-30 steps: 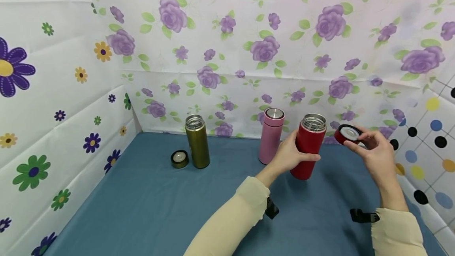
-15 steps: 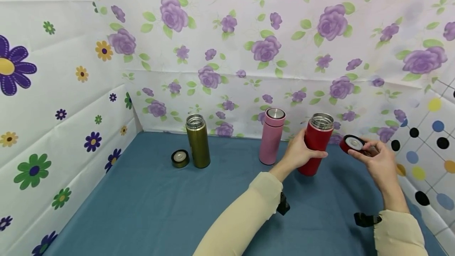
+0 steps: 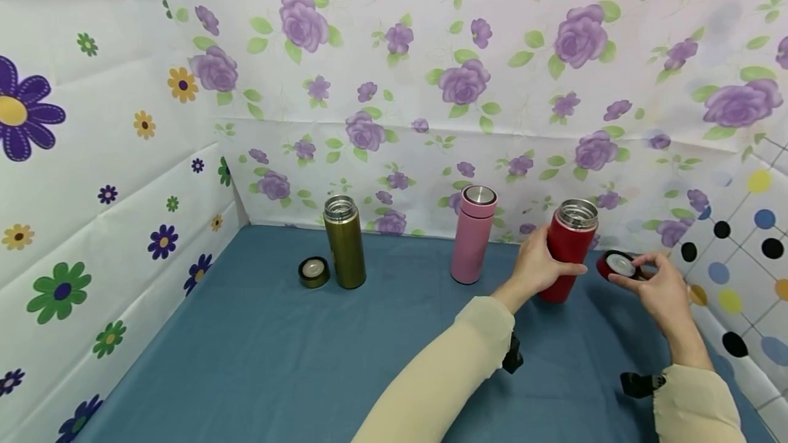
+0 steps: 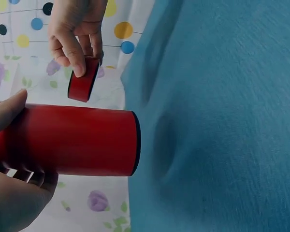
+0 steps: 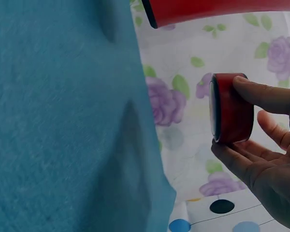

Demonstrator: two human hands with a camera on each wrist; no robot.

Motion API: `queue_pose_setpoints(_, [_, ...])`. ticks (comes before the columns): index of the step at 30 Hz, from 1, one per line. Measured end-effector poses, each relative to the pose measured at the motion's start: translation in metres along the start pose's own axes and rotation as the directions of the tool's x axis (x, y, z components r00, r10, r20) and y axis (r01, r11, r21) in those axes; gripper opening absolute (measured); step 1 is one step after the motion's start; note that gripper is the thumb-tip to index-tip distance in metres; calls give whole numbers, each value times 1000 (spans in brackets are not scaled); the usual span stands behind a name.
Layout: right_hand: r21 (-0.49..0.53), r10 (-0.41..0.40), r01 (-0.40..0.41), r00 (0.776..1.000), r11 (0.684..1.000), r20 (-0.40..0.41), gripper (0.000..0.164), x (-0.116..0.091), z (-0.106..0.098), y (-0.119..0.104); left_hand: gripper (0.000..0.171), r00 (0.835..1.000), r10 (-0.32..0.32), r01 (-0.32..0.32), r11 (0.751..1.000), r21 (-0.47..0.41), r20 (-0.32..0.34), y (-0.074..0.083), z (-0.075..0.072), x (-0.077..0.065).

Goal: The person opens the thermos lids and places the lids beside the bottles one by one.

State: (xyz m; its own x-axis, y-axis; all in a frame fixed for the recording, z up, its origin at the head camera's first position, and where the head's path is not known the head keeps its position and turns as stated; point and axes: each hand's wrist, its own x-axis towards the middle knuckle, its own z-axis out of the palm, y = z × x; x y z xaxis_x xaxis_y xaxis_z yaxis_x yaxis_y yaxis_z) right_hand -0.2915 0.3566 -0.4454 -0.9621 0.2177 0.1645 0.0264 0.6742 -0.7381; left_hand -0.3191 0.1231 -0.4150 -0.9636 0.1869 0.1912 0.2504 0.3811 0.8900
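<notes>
In the head view, your left hand [image 3: 540, 266] is wrapping round the red bottle [image 3: 569, 246], which is tilting slightly and showing its metal mouth, while your right hand [image 3: 663, 287] is pinching the red lid [image 3: 619, 264] just beside it, pale inner face upward. The pink bottle [image 3: 474, 238] is standing capped on the blue table [image 3: 246, 361]; farther left, the olive bottle [image 3: 346, 246] is standing uncovered beside the olive lid [image 3: 314, 272].

In the left wrist view, your fingers are gripping the red bottle above the table.

In the right wrist view, your thumb and fingers are holding the red lid by its sides, apart from the bottle.
</notes>
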Motion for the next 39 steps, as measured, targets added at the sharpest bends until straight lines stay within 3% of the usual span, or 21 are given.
queue_pose_setpoints(12, [-58, -19, 24, 996, 998, 83, 55, 7, 8, 18, 73, 997, -45, 49, 996, 72, -62, 0, 21, 5])
queue_pose_setpoints(22, [-81, -17, 32, 984, 996, 178, 59, 11, 19, 31, 82, 998, -33, 38, 992, 117, -51, -6, 32, 5])
queue_pose_setpoints(29, [-105, -17, 45, 967, 993, 253, 58, 11, 21, 36, 79, 998, -51, 56, 992, 112, -48, -4, 40, 4])
queue_pose_setpoints(39, [-104, -37, 66, 967, 992, 253, 56, 15, 24, 33, 77, 998, -62, 59, 992, 108, 17, -10, 42, 14])
